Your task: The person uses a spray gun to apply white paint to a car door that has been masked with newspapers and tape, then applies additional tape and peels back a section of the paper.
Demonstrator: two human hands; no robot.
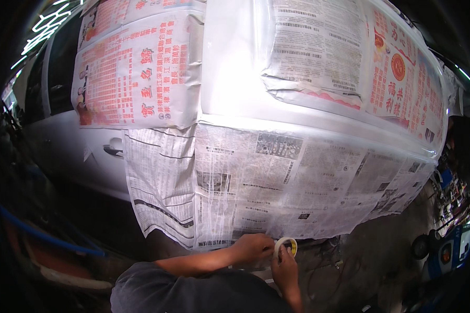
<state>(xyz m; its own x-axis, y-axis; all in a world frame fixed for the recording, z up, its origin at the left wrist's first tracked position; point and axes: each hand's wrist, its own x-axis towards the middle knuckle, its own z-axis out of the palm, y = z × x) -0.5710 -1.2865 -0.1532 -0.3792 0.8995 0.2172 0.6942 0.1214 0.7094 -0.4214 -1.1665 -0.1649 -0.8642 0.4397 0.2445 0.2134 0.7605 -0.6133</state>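
In my right hand (285,272) is a roll of masking tape (284,240), pale cream with yellow inside its ring, held on edge with my fingers wrapped round its lower part. Right beside it, my left hand (252,248) is closed, with curled fingers near the roll; whatever they pinch is too small to make out. Both hands are at the lower edge of a newspaper sheet (261,193) hanging over the side of a white car body (235,88). Another newspaper strip (159,177) hangs to its left.
Red-printed newspaper (136,68) covers the upper left, and more newspaper (318,47) covers a window area. A door handle (113,150) shows on the bare door. A blue wheeled machine (449,255) stands at right; a blue hose or bar (52,237) lies left.
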